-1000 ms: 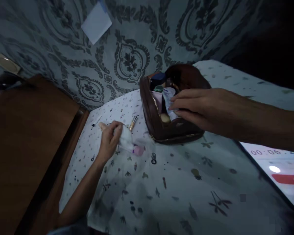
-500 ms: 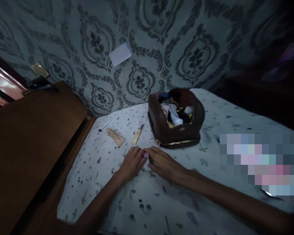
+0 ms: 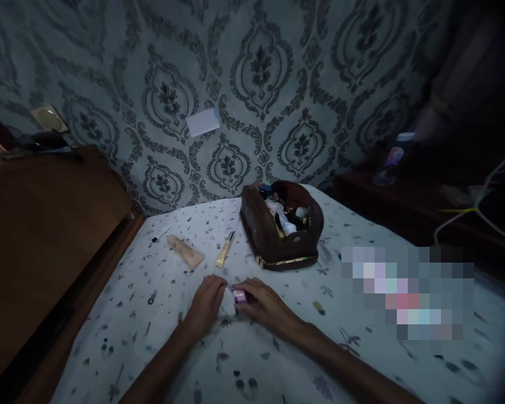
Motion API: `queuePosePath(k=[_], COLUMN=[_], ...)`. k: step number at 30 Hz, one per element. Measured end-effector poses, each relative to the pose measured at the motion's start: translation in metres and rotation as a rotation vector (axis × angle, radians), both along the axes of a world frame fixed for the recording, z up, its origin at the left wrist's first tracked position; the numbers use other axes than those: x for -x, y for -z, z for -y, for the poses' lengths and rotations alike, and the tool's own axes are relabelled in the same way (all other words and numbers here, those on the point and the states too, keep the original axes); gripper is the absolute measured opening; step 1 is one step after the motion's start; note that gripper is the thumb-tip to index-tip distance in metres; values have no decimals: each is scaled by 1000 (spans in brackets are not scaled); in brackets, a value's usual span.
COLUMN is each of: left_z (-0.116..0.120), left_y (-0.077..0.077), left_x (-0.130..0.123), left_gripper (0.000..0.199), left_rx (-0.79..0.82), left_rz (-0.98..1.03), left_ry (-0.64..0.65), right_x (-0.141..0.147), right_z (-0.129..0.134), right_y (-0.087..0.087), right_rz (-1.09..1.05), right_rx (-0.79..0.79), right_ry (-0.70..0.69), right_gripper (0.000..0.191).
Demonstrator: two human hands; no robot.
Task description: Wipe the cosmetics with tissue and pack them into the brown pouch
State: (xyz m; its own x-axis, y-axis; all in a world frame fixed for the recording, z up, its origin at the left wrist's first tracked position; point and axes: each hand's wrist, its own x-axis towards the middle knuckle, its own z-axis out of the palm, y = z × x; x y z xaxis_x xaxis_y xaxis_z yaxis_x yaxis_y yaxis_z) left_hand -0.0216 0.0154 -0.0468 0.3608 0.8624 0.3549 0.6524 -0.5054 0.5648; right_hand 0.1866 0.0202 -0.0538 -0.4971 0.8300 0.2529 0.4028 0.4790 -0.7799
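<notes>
White tube held at both ends
Right hand has left makeup bag, grips pink cap; left hand holds the rest.

The bag stands beyond the right hand.

Grey-blue wallpaper at the far side carried dark, leafy medallions. The white sheet was dotted with small dark plant prints. The bag was dark brown with a gold zip, the left tube peach, the slim tube pale yellow, and the nearest cap pink-purple.
</notes>
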Motion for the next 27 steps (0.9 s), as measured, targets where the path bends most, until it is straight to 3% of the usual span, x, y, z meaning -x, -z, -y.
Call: queuePosePath(k=[7, 11, 14, 17, 19, 23, 27], left_z=[15, 21, 19, 15, 14, 15, 17], left_y=[12, 6, -9, -23, -26, -14, -2], left_x=[33, 38, 38, 27, 12, -16, -16], left_gripper=[22, 28, 23, 22, 23, 44, 44], left_rx=[-155, 6, 116, 16, -43, -49, 6], left_rz=[-394, -542, -414, -196, -145, -240, -341], left_ry=[-332, -430, -372, -313, -190, 154, 159], right_x=[1, 1, 2, 4, 4, 4, 3], right_z=[-1, 0, 2, 3, 4, 4, 4], right_y=[13, 13, 12, 14, 15, 17, 12], right_rz=[-16, -15, -22, -39, -57, -138, -142], right_rx=[-45, -37, -41, -52, -59, -62, 37], right_ry=[4, 20, 19, 17, 30, 35, 77], right_gripper=[30, 29, 29, 30, 31, 25, 17])
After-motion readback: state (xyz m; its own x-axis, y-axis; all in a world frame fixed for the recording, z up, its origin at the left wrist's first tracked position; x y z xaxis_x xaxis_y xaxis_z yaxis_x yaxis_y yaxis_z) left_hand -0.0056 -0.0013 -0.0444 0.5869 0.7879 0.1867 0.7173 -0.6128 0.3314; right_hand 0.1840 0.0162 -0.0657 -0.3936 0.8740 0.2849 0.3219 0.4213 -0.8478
